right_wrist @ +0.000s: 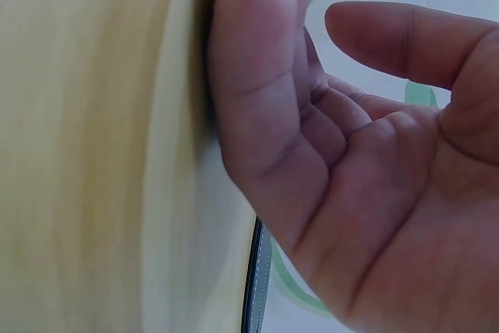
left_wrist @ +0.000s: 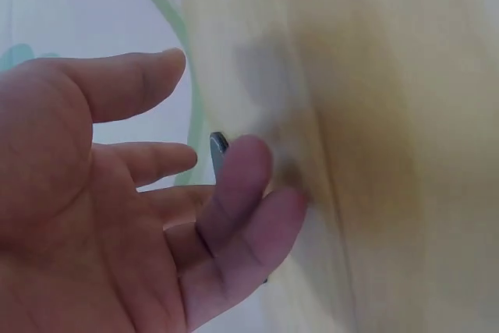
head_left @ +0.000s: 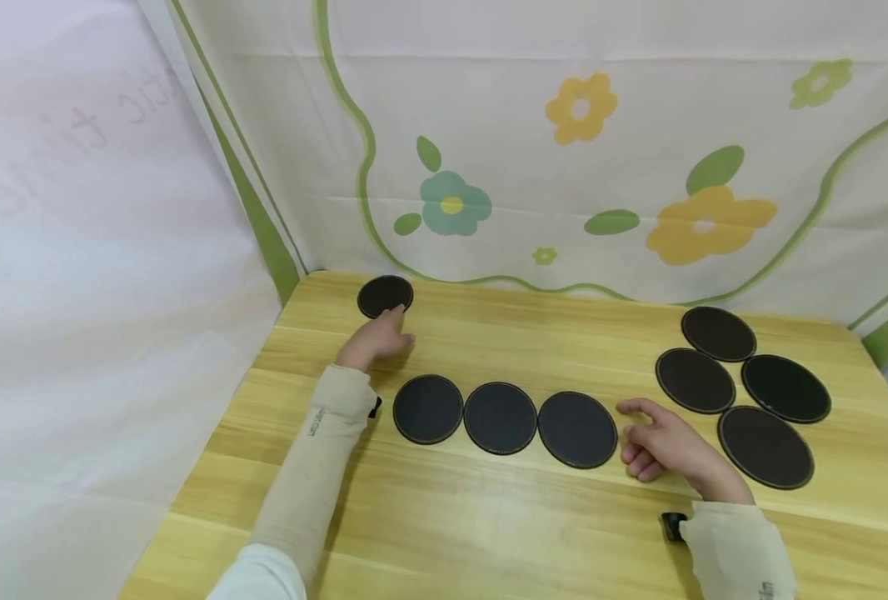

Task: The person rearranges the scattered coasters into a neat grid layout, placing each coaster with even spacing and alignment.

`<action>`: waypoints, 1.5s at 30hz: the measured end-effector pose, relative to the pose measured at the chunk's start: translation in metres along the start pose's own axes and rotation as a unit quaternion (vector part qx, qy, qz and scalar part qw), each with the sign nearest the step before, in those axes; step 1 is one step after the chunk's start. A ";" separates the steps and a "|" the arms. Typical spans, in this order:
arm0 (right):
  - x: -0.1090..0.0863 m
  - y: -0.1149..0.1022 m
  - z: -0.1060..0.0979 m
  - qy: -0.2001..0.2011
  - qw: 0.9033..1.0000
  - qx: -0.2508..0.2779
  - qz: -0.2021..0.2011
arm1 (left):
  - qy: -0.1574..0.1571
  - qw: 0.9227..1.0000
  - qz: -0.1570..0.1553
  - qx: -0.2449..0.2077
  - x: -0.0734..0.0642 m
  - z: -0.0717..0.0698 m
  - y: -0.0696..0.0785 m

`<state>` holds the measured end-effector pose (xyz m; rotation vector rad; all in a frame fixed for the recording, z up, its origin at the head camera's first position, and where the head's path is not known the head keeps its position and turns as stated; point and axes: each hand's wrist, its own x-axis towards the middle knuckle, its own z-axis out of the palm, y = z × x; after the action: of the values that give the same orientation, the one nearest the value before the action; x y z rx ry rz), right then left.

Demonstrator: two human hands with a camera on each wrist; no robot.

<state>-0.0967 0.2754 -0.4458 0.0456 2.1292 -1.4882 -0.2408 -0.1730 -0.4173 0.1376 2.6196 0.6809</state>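
My left hand [head_left: 379, 337] reaches over the back left of the table, its fingertips at the near edge of a round black coaster [head_left: 384, 293]. The left wrist view shows the left hand's fingers [left_wrist: 249, 177] loosely bent with nothing between them, and a sliver of dark coaster [left_wrist: 217, 154] behind. In the middle, three black coasters [head_left: 500, 418] lie in a side-by-side row. My right hand [head_left: 661, 442] hovers just right of that row's right-hand coaster [head_left: 577, 429], index finger extended and the other fingers loosely curled. In the right wrist view, the right palm [right_wrist: 390, 193] holds nothing.
Several more black coasters [head_left: 765, 447] lie clustered flat at the right side of the wooden table [head_left: 444, 517]. A white cloth with printed flowers [head_left: 579, 108] hangs behind the table's back edge. Another pale cloth [head_left: 114, 333] hangs along the left side.
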 end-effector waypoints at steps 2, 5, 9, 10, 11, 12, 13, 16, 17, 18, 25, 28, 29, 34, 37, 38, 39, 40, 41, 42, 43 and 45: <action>0.000 -0.001 0.001 0.001 1.000 -0.001 -0.001 | 0.000 1.000 -0.002 0.004 -0.001 0.001 -0.003; 0.000 -0.003 0.003 0.003 1.000 -0.003 -0.003 | 0.018 1.000 -0.006 0.019 -0.006 0.002 -0.004; -0.001 -0.007 0.007 0.009 1.000 -0.001 -0.003 | 0.044 0.998 -0.018 0.036 -0.015 0.002 -0.004; -0.002 -0.009 0.008 0.012 1.000 0.001 -0.003 | 0.048 0.998 -0.019 0.036 -0.018 0.002 -0.004; -0.002 -0.012 0.009 0.015 1.000 0.002 -0.004 | 0.051 0.998 -0.020 0.037 -0.020 0.002 -0.005; -0.003 -0.014 0.010 0.017 1.000 0.004 -0.006 | 0.053 0.998 -0.019 0.034 -0.023 0.002 -0.006; -0.003 -0.018 0.011 0.019 1.000 0.003 -0.010 | 0.055 0.998 -0.017 0.032 -0.025 0.001 -0.007; -0.001 -0.032 0.018 0.022 0.999 0.001 -0.026 | 0.062 0.998 -0.009 0.021 -0.034 -0.001 -0.008; 0.001 -0.039 0.021 0.020 0.999 -0.003 -0.034 | 0.063 0.998 -0.006 0.016 -0.038 -0.002 -0.009; 0.003 -0.046 0.024 0.019 0.999 -0.007 -0.043 | 0.063 0.998 -0.003 0.008 -0.041 -0.003 -0.009; 0.035 -0.107 0.060 -0.018 0.994 -0.047 -0.101 | 0.064 0.996 0.023 -0.061 -0.049 -0.004 -0.014; 0.056 -0.131 0.075 -0.032 0.991 -0.069 -0.113 | 0.081 0.993 0.030 -0.077 -0.045 0.000 -0.017; 0.063 -0.137 0.081 -0.036 0.990 -0.077 -0.113 | 0.088 0.992 0.029 -0.080 -0.043 0.001 -0.018; 0.105 -0.165 0.111 -0.062 0.989 -0.091 -0.096 | 0.116 0.990 -0.001 -0.081 -0.036 0.007 -0.023; 0.129 -0.175 0.129 -0.073 0.990 -0.089 -0.082 | 0.111 0.991 -0.018 -0.069 -0.032 0.010 -0.026; 0.136 -0.178 0.134 -0.074 0.990 -0.088 -0.076 | 0.110 0.992 -0.022 -0.065 -0.031 0.011 -0.027; 0.142 -0.179 0.140 -0.074 0.991 -0.088 -0.071 | 0.109 0.992 -0.025 -0.063 -0.030 0.012 -0.027; 0.149 -0.181 0.145 -0.075 0.991 -0.085 -0.067 | 0.109 0.992 -0.028 -0.063 -0.030 0.013 -0.027; 0.155 -0.182 0.150 -0.077 0.991 -0.085 -0.063 | 0.111 0.991 -0.031 -0.062 -0.030 0.013 -0.027; 0.160 -0.182 0.155 -0.077 0.992 -0.083 -0.057 | 0.114 0.991 -0.034 -0.065 -0.030 0.013 -0.027; 0.165 -0.183 0.160 -0.078 0.992 -0.084 -0.053 | 0.117 0.990 -0.037 -0.067 -0.031 0.013 -0.026; 0.172 -0.184 0.171 -0.080 0.992 -0.086 -0.043 | 0.122 0.989 -0.047 -0.073 -0.033 0.012 -0.025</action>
<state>-0.2341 0.0069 -0.4050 -0.2237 2.1417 -1.3025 -0.2054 -0.1965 -0.4264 -0.1187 2.7730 0.9025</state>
